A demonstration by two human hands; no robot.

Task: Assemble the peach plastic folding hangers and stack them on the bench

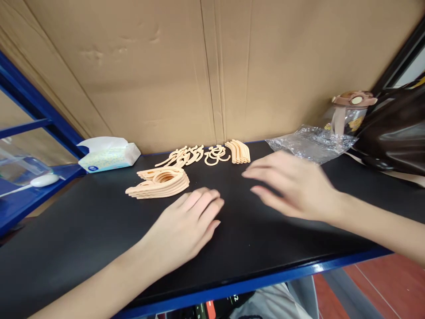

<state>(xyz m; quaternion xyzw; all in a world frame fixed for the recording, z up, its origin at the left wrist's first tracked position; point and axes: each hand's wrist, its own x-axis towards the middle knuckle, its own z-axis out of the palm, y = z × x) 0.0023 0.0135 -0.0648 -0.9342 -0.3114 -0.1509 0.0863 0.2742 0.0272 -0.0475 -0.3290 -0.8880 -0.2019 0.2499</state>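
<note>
My left hand (195, 217) rests low over the black tabletop, fingers loosely stretched forward and nothing in them. Close to its far left side lies a stack of peach plastic curved pieces (159, 184) with round openings. My right hand (292, 184), a little blurred, hovers to the right with thumb and fingers apart, holding nothing. Beyond its fingertips stand several peach curved tubes (238, 151) in a bundle. Left of the bundle lie several small peach hooks (217, 155). A loose group of slender peach pieces (182, 156) lies farther left.
A tissue pack (109, 155) sits at the back left, against the cardboard wall (149, 79). Crumpled clear plastic (305, 141), a drinking bottle (352, 113) and a dark bag (395, 128) occupy the right. On the left, a blue rack (43, 126) borders the black tabletop (99, 221).
</note>
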